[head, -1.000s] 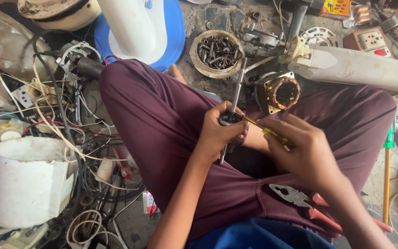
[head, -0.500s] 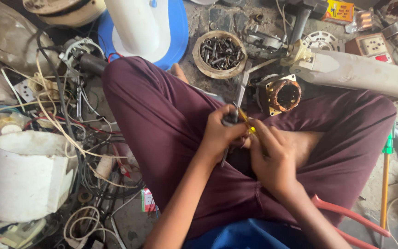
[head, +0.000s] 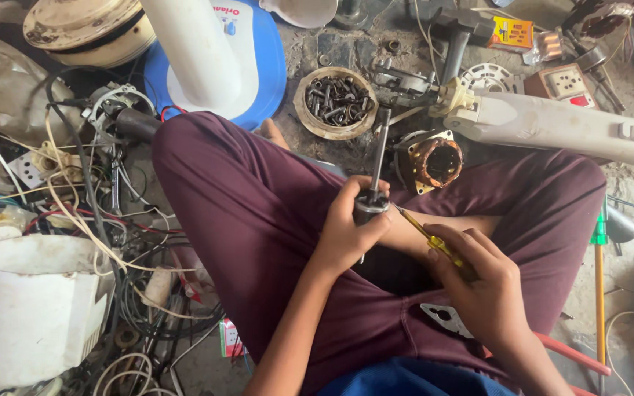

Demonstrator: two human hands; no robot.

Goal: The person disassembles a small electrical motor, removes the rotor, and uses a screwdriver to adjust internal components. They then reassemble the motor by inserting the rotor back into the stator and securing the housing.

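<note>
My left hand [head: 350, 227] grips a small motor rotor [head: 370, 204] whose steel shaft [head: 380, 150] points away from me, held over my crossed legs in maroon trousers [head: 258, 220]. In my right hand [head: 482, 282] is a yellow-handled screwdriver [head: 434, 240]; its thin tip touches the rotor's side. A flat metal plate [head: 445, 320] rests on my right thigh under that hand. Red-handled pliers [head: 570, 356] lie by my right wrist.
A copper-wound stator [head: 428, 161] and a round tray of screws [head: 335, 103] sit on the floor beyond my knees. White fan body [head: 566, 128] at right, blue-and-white fan base [head: 214, 59] at top, white bucket [head: 31, 308] and tangled wires [head: 97, 220] at left.
My right hand drew back from the rotor toward my right thigh, leaving only the screwdriver tip against it. The left hand keeps its hold on the rotor. The camera moved closer.
</note>
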